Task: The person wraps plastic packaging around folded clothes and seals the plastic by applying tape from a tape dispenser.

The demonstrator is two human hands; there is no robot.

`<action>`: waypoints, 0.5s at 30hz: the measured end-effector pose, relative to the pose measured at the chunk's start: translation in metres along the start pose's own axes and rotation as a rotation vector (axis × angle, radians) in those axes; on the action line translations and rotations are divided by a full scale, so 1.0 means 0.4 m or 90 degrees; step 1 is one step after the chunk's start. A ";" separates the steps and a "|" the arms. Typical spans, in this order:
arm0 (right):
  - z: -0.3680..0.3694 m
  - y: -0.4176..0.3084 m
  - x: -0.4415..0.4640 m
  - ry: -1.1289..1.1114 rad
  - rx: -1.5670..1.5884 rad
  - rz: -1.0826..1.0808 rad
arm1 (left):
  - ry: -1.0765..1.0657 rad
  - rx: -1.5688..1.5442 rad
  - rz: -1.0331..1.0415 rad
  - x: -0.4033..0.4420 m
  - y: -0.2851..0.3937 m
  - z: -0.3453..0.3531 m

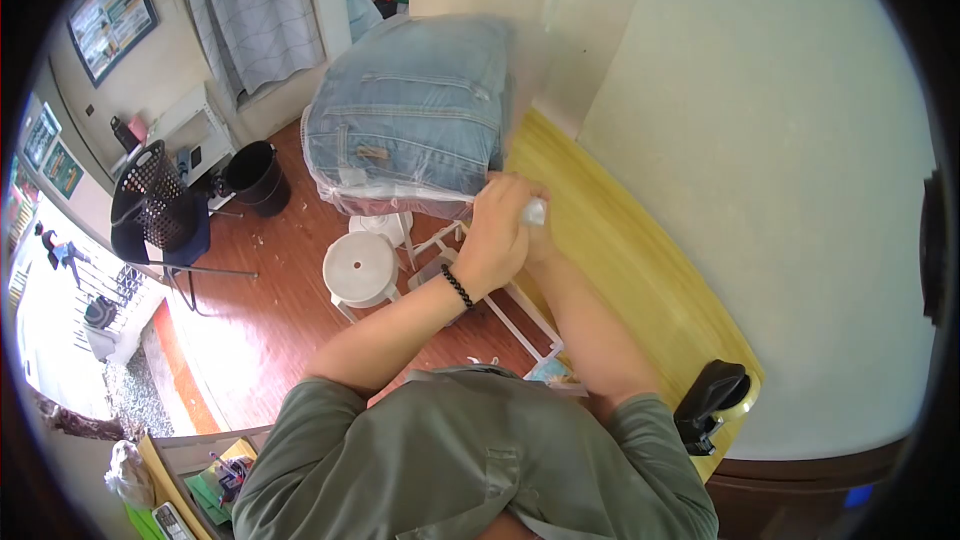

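Note:
A bundle of folded blue jeans (410, 105) stands ahead of me, wrapped in a clear plastic bag (410, 192). My left hand (498, 232), with a black beaded bracelet at its wrist, is closed at the near right corner of the bundle. Gathered plastic runs from the bag into its fingers. My right hand (540, 238) is right beside it, largely hidden behind the left one. Its fingers look closed around the same plastic, and a pale, shiny bunched end sticks out between the two hands.
Along the wall runs a yellow wooden tabletop (640, 280) with a black tape dispenser (712, 395). Below are a white stool (360, 268) and a white frame (520, 325). Left are a black bucket (257, 180) and a dark perforated basket (160, 202) on a chair.

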State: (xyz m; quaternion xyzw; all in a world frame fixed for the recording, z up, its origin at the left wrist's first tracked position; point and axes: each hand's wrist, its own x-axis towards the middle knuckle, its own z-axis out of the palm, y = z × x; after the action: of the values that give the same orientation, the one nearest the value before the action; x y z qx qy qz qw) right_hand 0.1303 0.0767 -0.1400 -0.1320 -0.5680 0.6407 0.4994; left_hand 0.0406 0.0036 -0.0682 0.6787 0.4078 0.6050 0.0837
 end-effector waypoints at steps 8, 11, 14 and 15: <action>0.012 0.019 -0.009 0.080 -0.253 -0.112 | -0.028 -0.172 -0.056 -0.042 -0.012 -0.019; 0.026 0.034 -0.004 0.085 -0.120 -0.138 | -0.071 -0.253 -0.071 -0.065 -0.012 -0.059; 0.067 0.009 0.000 0.165 -0.244 -0.056 | 0.182 0.162 0.006 -0.154 -0.064 -0.107; 0.080 -0.005 0.000 0.199 -0.339 -0.010 | 0.167 0.283 -0.018 -0.181 -0.102 -0.124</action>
State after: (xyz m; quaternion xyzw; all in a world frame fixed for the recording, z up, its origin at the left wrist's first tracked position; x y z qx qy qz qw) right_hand 0.1076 0.0575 -0.1281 -0.3508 -0.6330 0.4376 0.5337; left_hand -0.0171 -0.0359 -0.1348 0.5902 0.5473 0.5825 -0.1127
